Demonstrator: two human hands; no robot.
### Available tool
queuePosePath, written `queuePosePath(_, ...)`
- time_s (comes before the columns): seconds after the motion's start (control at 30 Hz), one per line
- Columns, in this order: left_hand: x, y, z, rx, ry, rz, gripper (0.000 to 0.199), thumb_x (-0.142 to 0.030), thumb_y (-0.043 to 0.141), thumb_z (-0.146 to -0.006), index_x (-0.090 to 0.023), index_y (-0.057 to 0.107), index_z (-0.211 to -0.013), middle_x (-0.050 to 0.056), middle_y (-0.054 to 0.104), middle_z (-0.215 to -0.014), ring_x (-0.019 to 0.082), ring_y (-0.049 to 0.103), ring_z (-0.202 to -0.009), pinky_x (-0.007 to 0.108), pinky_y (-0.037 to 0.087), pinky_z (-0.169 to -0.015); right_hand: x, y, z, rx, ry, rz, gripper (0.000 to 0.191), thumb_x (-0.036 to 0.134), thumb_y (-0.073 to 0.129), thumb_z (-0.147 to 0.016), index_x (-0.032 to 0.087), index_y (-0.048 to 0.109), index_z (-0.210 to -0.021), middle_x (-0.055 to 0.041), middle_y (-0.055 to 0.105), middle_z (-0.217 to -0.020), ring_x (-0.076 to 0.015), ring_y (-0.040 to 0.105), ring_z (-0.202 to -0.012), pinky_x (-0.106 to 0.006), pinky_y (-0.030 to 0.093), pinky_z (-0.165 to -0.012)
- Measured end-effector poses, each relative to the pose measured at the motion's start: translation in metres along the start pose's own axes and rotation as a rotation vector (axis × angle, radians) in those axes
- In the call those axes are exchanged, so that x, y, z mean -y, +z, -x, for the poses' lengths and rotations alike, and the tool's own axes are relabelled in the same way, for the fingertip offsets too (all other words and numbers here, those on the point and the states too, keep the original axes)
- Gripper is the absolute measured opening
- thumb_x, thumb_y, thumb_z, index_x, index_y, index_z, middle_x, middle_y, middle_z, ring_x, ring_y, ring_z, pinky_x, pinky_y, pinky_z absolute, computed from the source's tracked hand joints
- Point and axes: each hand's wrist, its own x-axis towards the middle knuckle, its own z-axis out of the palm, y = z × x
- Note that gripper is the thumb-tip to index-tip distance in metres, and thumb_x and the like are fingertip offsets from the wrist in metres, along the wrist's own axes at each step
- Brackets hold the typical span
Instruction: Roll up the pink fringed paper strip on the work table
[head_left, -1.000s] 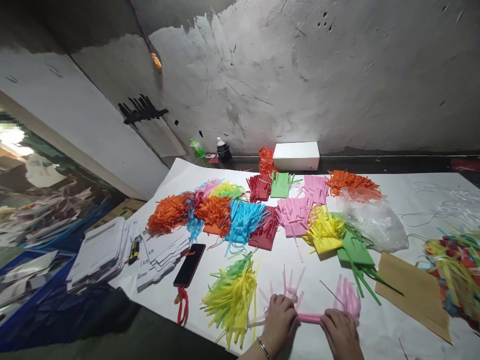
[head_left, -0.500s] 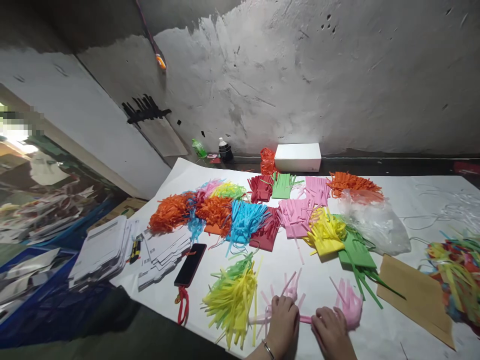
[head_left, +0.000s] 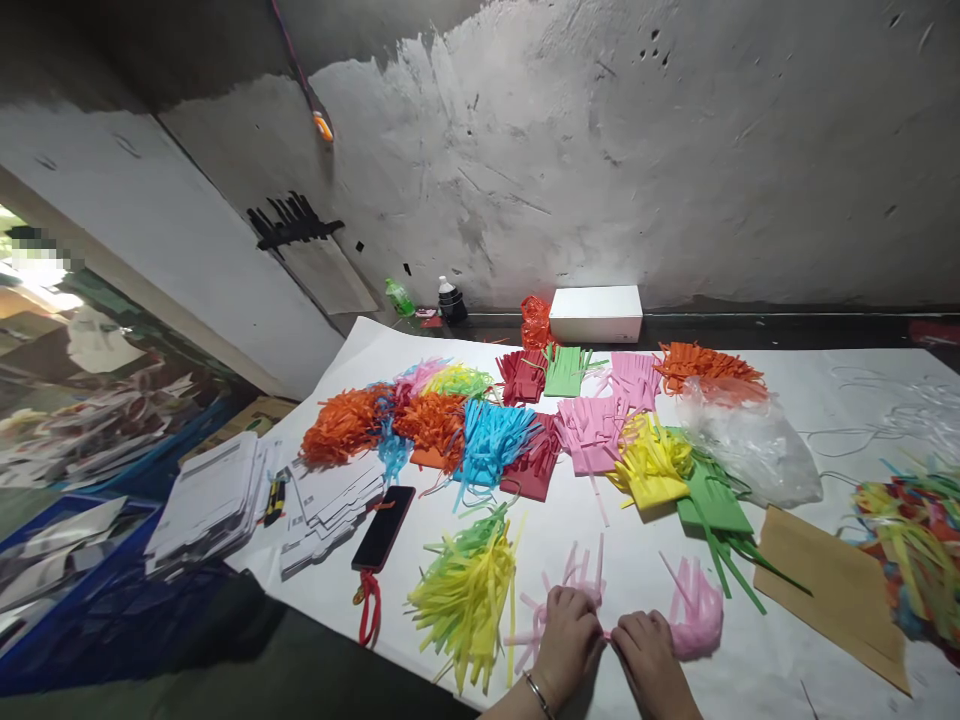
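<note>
Both my hands work on one pink fringed paper strip point(head_left: 694, 618) at the near edge of the white sheet point(head_left: 795, 390). My left hand point(head_left: 568, 642) pinches its left end, where thin pink fringes fan upward. My right hand point(head_left: 646, 652) grips the strip right beside it, fingers nearly touching the left hand. A bunch of pink fringe sticks out to the right of my right hand. The rolled middle of the strip is hidden between the hands. A yellow-green fringe pile point(head_left: 466, 590) lies just left of my left hand.
Piles of orange point(head_left: 341, 425), blue point(head_left: 491, 440), pink, yellow and green fringed paper cover the middle of the sheet. A black phone point(head_left: 382, 527) and grey card stacks point(head_left: 210, 498) lie left, a brown envelope point(head_left: 832, 585) right, a white box point(head_left: 596, 313) by the wall.
My right hand has slid left along the pink strip until it nearly meets my left hand. The visible stretch of strip between them has closed up, and the right fringe bunch followed.
</note>
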Motion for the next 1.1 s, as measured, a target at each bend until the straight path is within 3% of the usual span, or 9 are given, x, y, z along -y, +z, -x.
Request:
queuePosePath(0.23, -0.016, -0.014, -0.005, 0.138, -0.141, -0.003, 0.006, -0.024, 0.074, -0.086, -0.021, 0.069, -0.083, 0.000, 0.068, -0.104, 0.022, 0.052, -0.098, 0.042, 0.032, -0.090, -0.016, -0.028, 0.010, 0.056, 0.119, 0.058, 0.023, 0.016, 0.041, -0.100, 0.025, 0.061, -0.092, -0.0018, 0.064, -0.093, -0.0215, 0.058, -0.091, -0.046, 0.030, -0.097)
queuePosePath(0.37, -0.027, -0.009, -0.014, 0.126, -0.216, -0.128, 0.010, -0.016, 0.071, -0.081, -0.020, 0.072, -0.090, 0.006, 0.067, -0.114, 0.027, 0.052, -0.101, 0.049, 0.030, -0.094, -0.017, -0.028, 0.003, 0.084, 0.190, 0.131, 0.018, 0.015, 0.047, -0.095, 0.024, 0.057, -0.084, -0.0019, 0.062, -0.087, -0.0232, 0.057, -0.085, -0.048, 0.029, -0.091)
queuePosePath(0.47, -0.029, -0.001, -0.019, 0.114, -0.255, -0.236, 0.012, -0.010, 0.067, -0.080, -0.019, 0.072, -0.088, 0.008, 0.066, -0.106, 0.028, 0.052, -0.098, 0.052, 0.031, -0.094, -0.017, -0.026, -0.002, 0.091, 0.203, 0.165, 0.016, 0.015, 0.051, -0.092, 0.024, 0.056, -0.080, -0.0014, 0.060, -0.081, -0.0237, 0.055, -0.079, -0.046, 0.030, -0.083)
queuePosePath(0.57, -0.024, 0.009, -0.016, 0.127, -0.095, -0.300, 0.012, -0.010, 0.067, -0.086, -0.021, 0.072, -0.082, 0.004, 0.067, -0.093, 0.026, 0.053, -0.095, 0.054, 0.029, -0.098, -0.018, -0.023, -0.002, 0.086, 0.173, 0.153, 0.017, 0.013, 0.050, -0.092, 0.025, 0.057, -0.083, -0.0001, 0.062, -0.082, -0.0225, 0.056, -0.079, -0.044, 0.031, -0.084)
queuePosePath(0.7, -0.014, 0.021, -0.012, 0.194, 0.193, -0.294, 0.009, -0.017, 0.068, -0.090, -0.021, 0.072, -0.083, 0.003, 0.065, -0.082, 0.026, 0.053, -0.096, 0.052, 0.032, -0.100, -0.016, -0.013, 0.005, 0.003, 0.069, 0.117, 0.030, 0.005, 0.039, -0.089, 0.026, 0.060, -0.083, 0.0000, 0.064, -0.082, -0.0219, 0.058, -0.083, -0.049, 0.028, -0.098)
queuePosePath(0.83, -0.009, 0.021, -0.022, 0.391, -0.038, 0.076, 0.014, -0.013, 0.064, -0.091, -0.018, 0.070, -0.080, 0.006, 0.069, -0.091, 0.025, 0.057, -0.098, 0.049, 0.037, -0.099, -0.013, -0.004, 0.005, -0.063, -0.018, 0.132, 0.028, 0.008, 0.041, -0.091, 0.026, 0.064, -0.093, 0.0000, 0.067, -0.081, -0.0203, 0.059, -0.081, -0.045, 0.030, -0.100)
queuePosePath(0.97, -0.013, 0.009, -0.030, 0.389, -0.261, 0.204, 0.005, -0.010, 0.067, -0.082, -0.014, 0.070, -0.082, 0.011, 0.070, -0.100, 0.025, 0.060, -0.097, 0.041, 0.043, -0.090, -0.011, -0.007, -0.006, -0.073, -0.083, 0.175, 0.026, 0.008, 0.043, -0.091, 0.025, 0.062, -0.083, 0.0018, 0.067, -0.075, -0.0188, 0.061, -0.075, -0.041, 0.034, -0.094)
queuePosePath(1.03, -0.017, 0.000, -0.031, 0.382, -0.382, 0.299, 0.010, -0.017, 0.063, -0.086, -0.014, 0.071, -0.087, 0.010, 0.070, -0.098, 0.023, 0.061, -0.091, 0.035, 0.046, -0.082, -0.011, -0.014, -0.012, -0.092, -0.101, 0.192, 0.026, 0.007, 0.045, -0.090, 0.025, 0.062, -0.083, 0.0022, 0.069, -0.078, -0.0188, 0.064, -0.078, -0.041, 0.035, -0.095)
queuePosePath(1.1, -0.020, -0.010, -0.032, 0.419, -0.475, 0.436, 0.030, -0.038, 0.056, -0.092, -0.015, 0.072, -0.083, 0.005, 0.069, -0.082, 0.019, 0.061, -0.076, 0.030, 0.046, -0.070, -0.010, -0.022, -0.019, -0.110, -0.111, 0.203, 0.027, 0.006, 0.047, -0.088, 0.027, 0.064, -0.085, 0.0035, 0.071, -0.081, -0.0186, 0.066, -0.080, -0.041, 0.037, -0.095)
